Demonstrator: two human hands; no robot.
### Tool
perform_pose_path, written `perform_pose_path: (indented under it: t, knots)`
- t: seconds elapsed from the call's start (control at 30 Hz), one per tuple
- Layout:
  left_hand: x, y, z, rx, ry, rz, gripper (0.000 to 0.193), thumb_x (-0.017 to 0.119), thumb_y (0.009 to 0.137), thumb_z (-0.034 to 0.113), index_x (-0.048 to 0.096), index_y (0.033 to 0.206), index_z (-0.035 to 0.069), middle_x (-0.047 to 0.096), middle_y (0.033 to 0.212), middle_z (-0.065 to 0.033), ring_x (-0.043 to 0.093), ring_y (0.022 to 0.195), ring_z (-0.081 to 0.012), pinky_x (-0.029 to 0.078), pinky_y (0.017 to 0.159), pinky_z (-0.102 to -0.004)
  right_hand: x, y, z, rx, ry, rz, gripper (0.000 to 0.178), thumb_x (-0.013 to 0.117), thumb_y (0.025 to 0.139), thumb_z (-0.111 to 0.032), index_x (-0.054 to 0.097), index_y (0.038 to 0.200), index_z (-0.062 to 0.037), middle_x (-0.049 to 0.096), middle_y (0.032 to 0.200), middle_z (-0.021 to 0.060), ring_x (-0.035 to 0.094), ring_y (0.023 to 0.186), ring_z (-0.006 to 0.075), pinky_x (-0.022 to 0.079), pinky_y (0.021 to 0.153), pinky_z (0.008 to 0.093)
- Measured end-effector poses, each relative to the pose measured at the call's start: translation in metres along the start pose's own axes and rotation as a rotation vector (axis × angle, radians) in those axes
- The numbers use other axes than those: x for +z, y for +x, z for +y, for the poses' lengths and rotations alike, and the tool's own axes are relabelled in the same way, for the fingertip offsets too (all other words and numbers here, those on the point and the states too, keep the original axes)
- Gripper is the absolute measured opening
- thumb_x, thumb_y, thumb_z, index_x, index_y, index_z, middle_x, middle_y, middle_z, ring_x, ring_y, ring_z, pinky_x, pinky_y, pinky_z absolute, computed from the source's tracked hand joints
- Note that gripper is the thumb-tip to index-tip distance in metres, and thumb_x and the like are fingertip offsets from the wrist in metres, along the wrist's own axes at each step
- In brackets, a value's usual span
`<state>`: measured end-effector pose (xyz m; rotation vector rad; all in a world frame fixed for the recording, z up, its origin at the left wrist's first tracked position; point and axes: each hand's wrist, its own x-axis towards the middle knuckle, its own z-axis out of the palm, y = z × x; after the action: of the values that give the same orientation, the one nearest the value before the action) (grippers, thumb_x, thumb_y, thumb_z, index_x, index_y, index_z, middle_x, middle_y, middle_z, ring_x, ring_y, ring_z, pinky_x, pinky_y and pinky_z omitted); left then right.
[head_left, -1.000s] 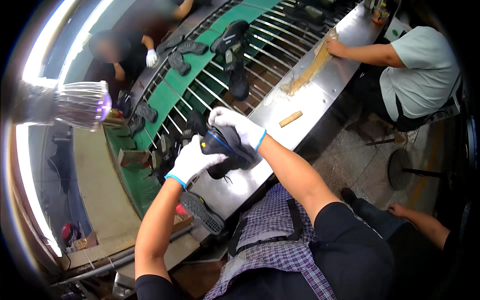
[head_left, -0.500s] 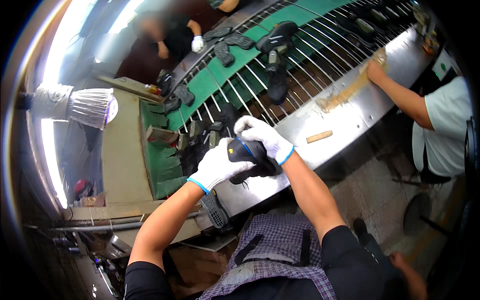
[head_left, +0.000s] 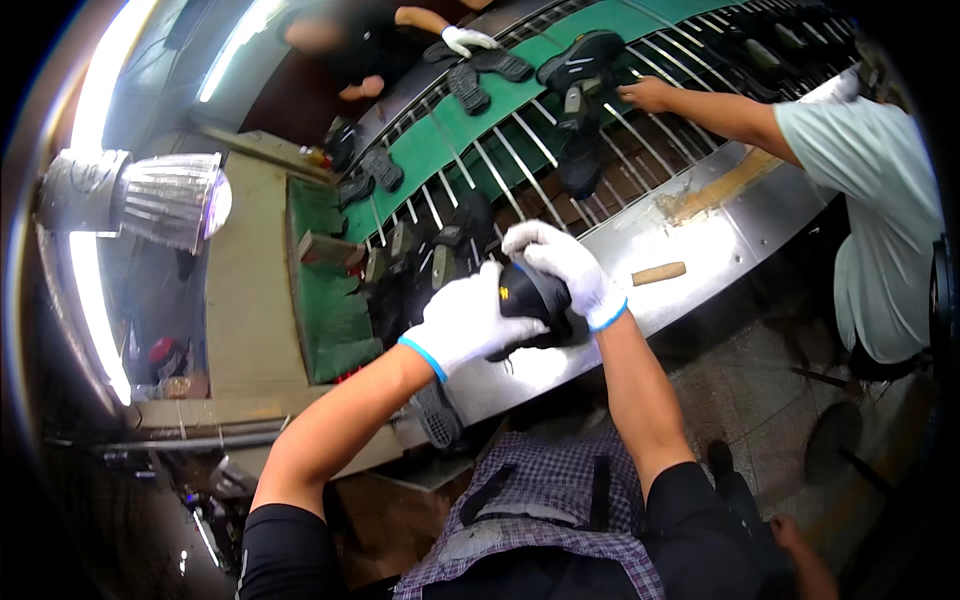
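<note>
a: how do the hands stand?
b: both gloved, both clamped on one black shoe [head_left: 535,296] — the left hand [head_left: 468,320] on its near left side, the right hand [head_left: 565,265] curled over its far right. whether the shoe touches the metal table [head_left: 715,262] below, i can't tell.
a: and the edges?
b: the table's front edge slants under the right forearm. beyond the fingertips come metal rods [head_left: 498,178], then a green belt [head_left: 428,150].
a: room to move?
b: tightest leftward — dark shoes [head_left: 452,237] crowd just beyond the left hand, and an upturned sole [head_left: 438,415] lies below the left wrist. right of the right hand runs shiny metal, with a wooden stick [head_left: 658,273] on it; farther over, a co-worker's arm [head_left: 740,118] reaches across the rods.
a: any labels?
b: a yellow mark [head_left: 504,293] on the held shoe, beside the left fingers; too small to read.
</note>
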<state>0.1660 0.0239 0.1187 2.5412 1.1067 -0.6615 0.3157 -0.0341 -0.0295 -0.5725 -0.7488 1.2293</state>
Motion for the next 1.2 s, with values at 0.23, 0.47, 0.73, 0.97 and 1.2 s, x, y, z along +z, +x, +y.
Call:
perform_pose_path:
  t: [0.23,0.47,0.73,0.97,1.2]
  knots:
    - [0.023,-0.001,0.000,0.335,0.154,0.088,0.098,0.084,0.076,0.065,0.051,0.138,-0.004,0.074,0.102,-0.0215,0.076,0.087,-0.0391,0.062,0.075,-0.0452,-0.003,-0.043,-0.002,0.012,0.069,0.059,0.036,0.058,0.097,-0.012,0.064,0.130,0.0004,0.066,0.130,0.0093,0.060,0.123,0.0181,0.044,0.112,0.0336]
    - [0.048,-0.028,-0.006,0.594,0.164,0.152,0.098,0.088,0.077,0.047,0.045,0.141,-0.014,0.071,0.096,-0.0222,0.074,0.080,-0.0379,0.061,0.073,-0.0465,0.046,-0.098,-0.016,0.041,-0.594,0.296,0.029,0.054,0.092,-0.003,0.071,0.115,0.0006,0.070,0.121,0.0112,0.063,0.122,0.0241,0.046,0.114,0.0372]
    - [0.115,-0.068,-0.060,1.014,-0.351,0.429,0.087,0.099,0.059,0.034,0.059,0.130,0.003,0.065,0.123,-0.0215,0.064,0.116,-0.0440,0.053,0.102,-0.0492,0.122,-0.189,0.043,0.143,-0.602,0.985,0.046,0.055,0.109,-0.029,0.060,0.143,0.0009,0.066,0.139,0.0174,0.060,0.133,0.0236,0.043,0.115,0.0341]
    - [0.174,-0.072,-0.082,1.151,-0.511,0.290,0.071,0.086,0.062,0.011,0.060,0.126,-0.002,0.063,0.128,-0.0231,0.060,0.121,-0.0440,0.049,0.107,-0.0494,0.170,-0.210,0.028,0.623,-0.758,0.913,0.058,0.054,0.106,-0.047,0.060,0.144,-0.0030,0.068,0.136,0.0235,0.064,0.130,0.0331,0.046,0.111,0.0391]
    - [0.178,-0.072,-0.107,1.333,-0.456,0.334,0.063,0.075,0.065,0.004,0.060,0.126,-0.003,0.062,0.124,-0.0232,0.060,0.116,-0.0437,0.048,0.105,-0.0485,0.164,-0.202,0.028,0.887,-0.971,0.669,0.064,0.065,0.100,-0.048,0.060,0.140,0.0019,0.070,0.132,0.0227,0.067,0.123,0.0330,0.051,0.106,0.0400]
